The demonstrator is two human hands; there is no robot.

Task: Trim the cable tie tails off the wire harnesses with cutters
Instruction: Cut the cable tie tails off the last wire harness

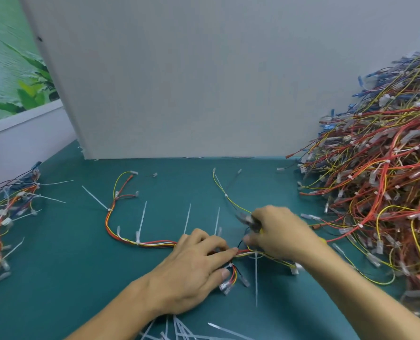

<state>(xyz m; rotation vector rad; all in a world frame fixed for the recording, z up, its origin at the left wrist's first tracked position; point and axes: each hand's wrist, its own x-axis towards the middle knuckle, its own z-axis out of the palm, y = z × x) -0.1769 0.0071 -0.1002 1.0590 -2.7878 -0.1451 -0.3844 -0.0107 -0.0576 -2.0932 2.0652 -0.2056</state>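
A wire harness point(120, 238) of red, yellow and white wires curves across the green table, with several white cable tie tails point(142, 220) sticking up from it. My left hand point(194, 263) presses the harness down near its middle, fingers spread over the wires. My right hand point(275, 231) grips the cutters point(247, 220), whose blurred jaws point left just above the harness. One long tie tail point(256, 280) hangs toward me below the right hand.
A big heap of harnesses point(380, 187) fills the right side. A smaller bundle with tie tails point(12, 212) lies at the left edge. Cut tie tails point(179, 332) are scattered at the near edge. A grey board point(179, 82) stands behind.
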